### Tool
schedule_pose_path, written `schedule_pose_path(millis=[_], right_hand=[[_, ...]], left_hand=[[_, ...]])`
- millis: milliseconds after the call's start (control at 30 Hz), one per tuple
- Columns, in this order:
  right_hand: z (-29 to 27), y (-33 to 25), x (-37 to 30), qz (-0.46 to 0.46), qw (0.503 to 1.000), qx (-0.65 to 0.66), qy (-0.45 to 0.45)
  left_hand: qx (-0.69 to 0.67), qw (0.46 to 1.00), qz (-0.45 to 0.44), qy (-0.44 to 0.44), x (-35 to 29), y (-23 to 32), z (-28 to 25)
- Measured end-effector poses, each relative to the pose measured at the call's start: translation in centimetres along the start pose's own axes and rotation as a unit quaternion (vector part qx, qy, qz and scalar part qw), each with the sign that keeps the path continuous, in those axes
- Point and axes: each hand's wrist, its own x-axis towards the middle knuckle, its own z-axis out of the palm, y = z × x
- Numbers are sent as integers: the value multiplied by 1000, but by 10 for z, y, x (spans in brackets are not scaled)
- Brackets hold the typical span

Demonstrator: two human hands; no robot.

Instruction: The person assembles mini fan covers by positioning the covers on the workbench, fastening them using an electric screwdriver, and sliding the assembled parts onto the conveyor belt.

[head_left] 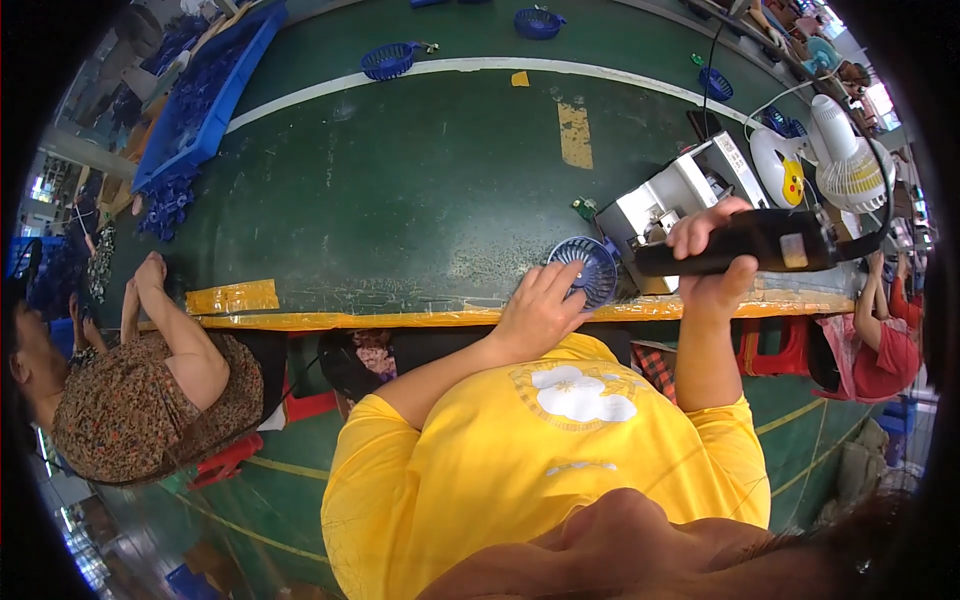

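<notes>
My left hand (545,308) lies at the table's front edge with its fingers curled onto a dark blue, round, slotted fan housing (597,268). That housing rests on the green tabletop, partly covered by my fingers. Wrapped around a thick black corded hand tool, which looks like an electric screwdriver (740,245), is my right hand (712,250). The tool lies nearly level above the table edge, its cord leaving at the right end. A small green circuit board (583,208) sits just beyond the housing.
Behind the tool stands a grey-white metal device (665,195). A white desk fan (845,155) is at the right. More blue housings (390,61) lie across the white line. A blue tray (205,105) of blue parts stands far left, near a seated co-worker (150,400).
</notes>
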Motion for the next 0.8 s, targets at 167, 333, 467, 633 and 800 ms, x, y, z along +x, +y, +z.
schedule_pose_path(millis=[167,333,467,633,800], right_hand=[[23,29,-35,9,1000,3,-25],[32,43,-43,56,997,19,-47],[39,46,-40,59,995,-51,-64],[38,59,-45,75,993,-41,-81],[39,62,-50,90,990,-36,-101]], left_hand=[[-11,1000,5,11,-6,-8,-3],[3,999,19,27,-3,-9,-10],[-5,1000,14,25,-4,-12,-9],[-4,999,20,31,-7,-17,-6],[-16,1000,3,21,-8,-18,-1]])
